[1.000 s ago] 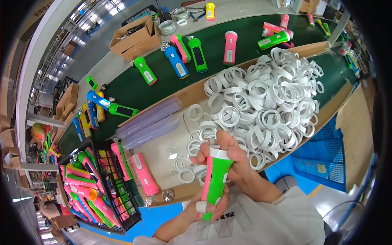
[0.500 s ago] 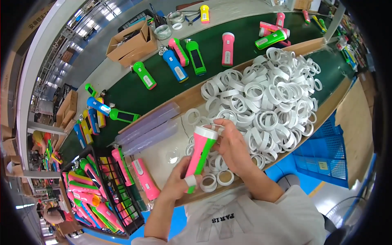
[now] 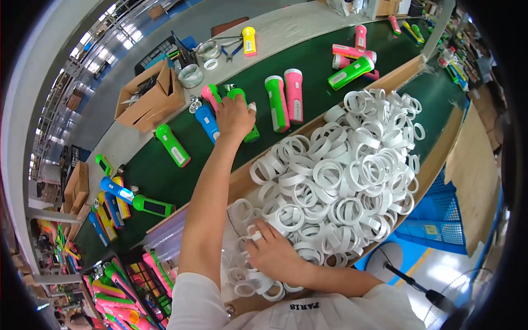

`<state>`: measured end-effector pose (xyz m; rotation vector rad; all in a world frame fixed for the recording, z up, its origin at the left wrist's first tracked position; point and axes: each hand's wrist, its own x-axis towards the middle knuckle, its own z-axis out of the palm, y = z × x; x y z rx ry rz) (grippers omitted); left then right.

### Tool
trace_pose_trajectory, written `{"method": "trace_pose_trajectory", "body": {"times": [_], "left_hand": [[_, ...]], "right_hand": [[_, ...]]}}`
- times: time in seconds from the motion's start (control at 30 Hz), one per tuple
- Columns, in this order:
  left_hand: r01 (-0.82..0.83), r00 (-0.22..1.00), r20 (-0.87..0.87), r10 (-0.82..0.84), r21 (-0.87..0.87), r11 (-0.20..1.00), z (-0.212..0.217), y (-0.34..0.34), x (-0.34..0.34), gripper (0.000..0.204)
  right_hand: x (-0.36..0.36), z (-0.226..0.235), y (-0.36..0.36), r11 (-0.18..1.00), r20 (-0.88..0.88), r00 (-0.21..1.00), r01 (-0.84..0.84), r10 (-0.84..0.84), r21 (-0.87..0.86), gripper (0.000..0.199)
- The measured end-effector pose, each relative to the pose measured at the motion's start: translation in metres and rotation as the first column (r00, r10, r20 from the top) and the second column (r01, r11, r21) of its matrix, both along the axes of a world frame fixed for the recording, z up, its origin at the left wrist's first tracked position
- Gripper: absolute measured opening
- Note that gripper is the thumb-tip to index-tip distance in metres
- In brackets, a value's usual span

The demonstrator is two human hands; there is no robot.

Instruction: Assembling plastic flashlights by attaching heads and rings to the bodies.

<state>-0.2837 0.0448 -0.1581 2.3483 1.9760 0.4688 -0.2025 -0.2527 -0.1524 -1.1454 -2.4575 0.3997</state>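
Note:
My left hand (image 3: pixel 235 116) reaches across to the far side and closes around a green flashlight (image 3: pixel 251 133); a strip of white wraps its thumb. The flashlight's front end is loose and shows its metal reflector. Beside that hand lie a pink flashlight (image 3: pixel 210 95) and a blue flashlight (image 3: pixel 207 122). Lower down, my right hand (image 3: pixel 276 257) rests at the near left edge of a heap of white plastic rings (image 3: pixel 328 175). Its fingers are curled together, with a white ring (image 3: pixel 255 235) at their tips. A green-and-pink flashlight (image 3: pixel 277 103) with a white collar stands apart from both hands.
A cardboard-edged tray (image 3: pixel 440 144) holds the rings. Flashlights lie along the green belt (image 3: pixel 148 187). A black basket of flashlights (image 3: pixel 129 264) sits at the lower left, a cardboard box (image 3: pixel 151 99) at the back, and a blue crate (image 3: pixel 434 220) to the right.
The pink-and-green flashlight left my hands and now stands on the belt beside the pink one. My left hand moved far forward to the green flashlight; my right hand dropped to the rings.

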Motion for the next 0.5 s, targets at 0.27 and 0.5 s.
{"method": "trace_pose_trajectory", "body": {"times": [0.27, 0.5], "left_hand": [[-0.130, 0.916, -0.396, 0.068, -0.132, 0.983, -0.006, 0.025, -0.018, 0.070], [-0.405, 0.818, -0.507, 0.271, -0.172, 0.898, -0.004, -0.027, -0.130, 0.073]], "right_hand": [[0.004, -0.004, 0.004, 0.995, -0.014, 1.000, -0.005, 0.004, -0.096, 0.032], [0.010, -0.013, -0.007, 0.992, 0.028, 0.999, -0.028, 0.032, -0.119, 0.034]]}}
